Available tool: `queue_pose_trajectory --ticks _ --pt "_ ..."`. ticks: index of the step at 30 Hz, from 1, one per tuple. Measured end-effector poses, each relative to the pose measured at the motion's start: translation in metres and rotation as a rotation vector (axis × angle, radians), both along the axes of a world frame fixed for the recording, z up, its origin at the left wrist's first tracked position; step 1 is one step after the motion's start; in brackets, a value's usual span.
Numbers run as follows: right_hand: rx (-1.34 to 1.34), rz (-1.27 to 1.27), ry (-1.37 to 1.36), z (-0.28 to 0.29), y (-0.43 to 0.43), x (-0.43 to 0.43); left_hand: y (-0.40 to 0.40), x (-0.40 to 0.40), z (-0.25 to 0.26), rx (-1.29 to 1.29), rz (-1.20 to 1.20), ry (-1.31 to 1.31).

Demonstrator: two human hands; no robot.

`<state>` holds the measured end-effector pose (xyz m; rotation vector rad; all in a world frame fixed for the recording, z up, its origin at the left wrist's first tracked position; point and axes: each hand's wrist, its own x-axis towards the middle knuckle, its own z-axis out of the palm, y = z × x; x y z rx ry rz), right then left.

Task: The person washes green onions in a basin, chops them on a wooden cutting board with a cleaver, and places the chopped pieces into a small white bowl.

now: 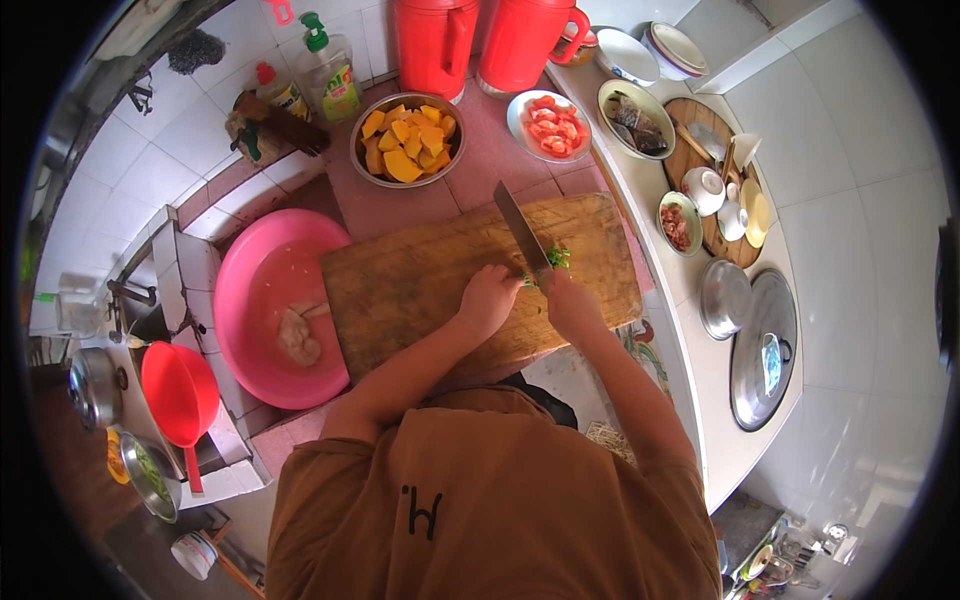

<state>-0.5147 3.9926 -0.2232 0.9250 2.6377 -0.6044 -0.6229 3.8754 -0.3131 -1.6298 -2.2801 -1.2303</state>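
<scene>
My right hand (572, 306) grips a kitchen knife (520, 226), its broad blade slanting up and to the left over a wooden cutting board (420, 277). Chopped green herbs (557, 257) lie on the board just right of the blade. Close to the blade's left side, my left hand (491, 297) rests on the board with its fingers bent; a few green bits show at its fingertips. Whatever it pinches is mostly hidden. Behind the board stand a metal bowl of orange pumpkin pieces (406, 142) and a plate of sliced tomatoes (553, 127).
A pink basin (247, 315) with water and a pale lump of food adjoins the board's left end. Two red jugs (435, 45) stand behind. The right counter (679, 277) holds bowls, a round wooden board and a large metal lid (752, 375). A red dipper (180, 390) lies left.
</scene>
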Motion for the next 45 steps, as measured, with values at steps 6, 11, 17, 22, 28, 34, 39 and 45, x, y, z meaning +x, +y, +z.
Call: queue_pose_trajectory --ticks 6,11,17,22,28,34,39,45 --pt "0.012 0.045 -0.069 0.001 -0.016 0.012 0.003 -0.002 -0.007 -0.018 -0.045 -0.120" --pt "-0.018 0.005 0.068 -0.013 -0.011 -0.011 0.000 -0.001 0.004 -0.106 -0.046 0.005" --pt "0.032 -0.001 0.050 -0.019 0.010 0.001 0.002 -0.003 0.002 -0.053 -0.044 -0.075" --pt "0.025 0.022 0.046 -0.006 -0.005 0.014 0.010 -0.005 -0.006 -0.063 -0.028 -0.132" --pt "0.005 0.024 0.036 -0.002 -0.010 -0.018 0.006 -0.001 0.008 -0.139 -0.070 0.051" --pt "0.020 0.016 0.021 -0.009 0.007 0.002 0.003 -0.004 -0.002 -0.060 -0.021 -0.030" --pt "-0.010 0.055 -0.006 -0.005 -0.010 0.011 0.003 -0.005 -0.006 -0.029 -0.037 -0.118" --pt "-0.004 0.034 0.080 -0.013 -0.012 -0.018 0.002 -0.006 -0.004 -0.074 -0.103 0.036"
